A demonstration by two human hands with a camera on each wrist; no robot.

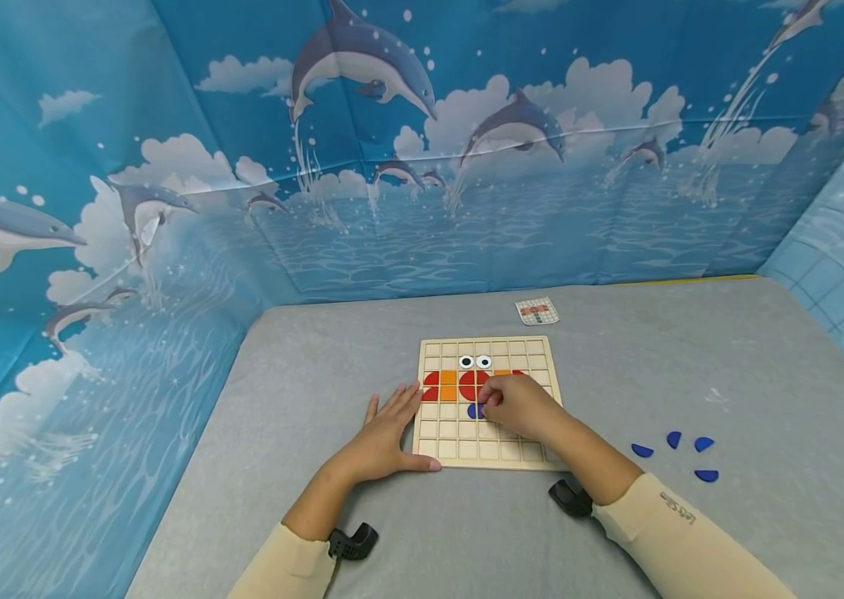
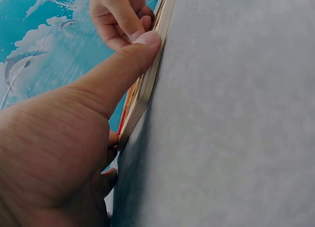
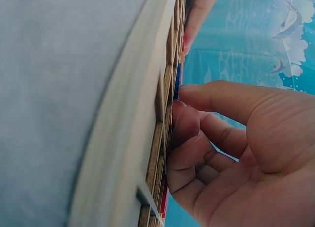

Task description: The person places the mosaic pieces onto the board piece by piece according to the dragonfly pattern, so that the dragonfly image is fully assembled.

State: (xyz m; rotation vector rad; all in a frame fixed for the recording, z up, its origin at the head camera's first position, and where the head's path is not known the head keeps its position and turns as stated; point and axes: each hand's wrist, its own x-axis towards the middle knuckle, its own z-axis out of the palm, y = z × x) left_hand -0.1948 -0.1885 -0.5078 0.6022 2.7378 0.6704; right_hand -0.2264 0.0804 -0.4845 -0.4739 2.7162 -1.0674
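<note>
A square wooden grid board point(image 1: 459, 450) lies on the table, with colored pieces in its cells. My left hand point(image 1: 379, 441) lies along its left side, fingers extended and the thumb point(image 2: 130, 52) on the near edge. My right hand point(image 1: 522, 405) reaches over the board's right half with curled fingers. Its fingertips pinch a small blue piece point(image 3: 177, 81) at a cell just below the red circle point(image 1: 471, 385). In the head view, part of the blue shape point(image 1: 474, 411) shows left of those fingertips. The right hand hides cells on the board's right side.
Several blue half-circle pieces point(image 1: 706, 476) lie loose on the grey table point(image 1: 766, 358) to the right. A small pattern card point(image 1: 537, 311) is behind the board. Two eye pieces point(image 1: 475, 362) and orange squares point(image 1: 447, 385) sit in the grid. A dolphin-print curtain point(image 1: 422, 225) hangs behind.
</note>
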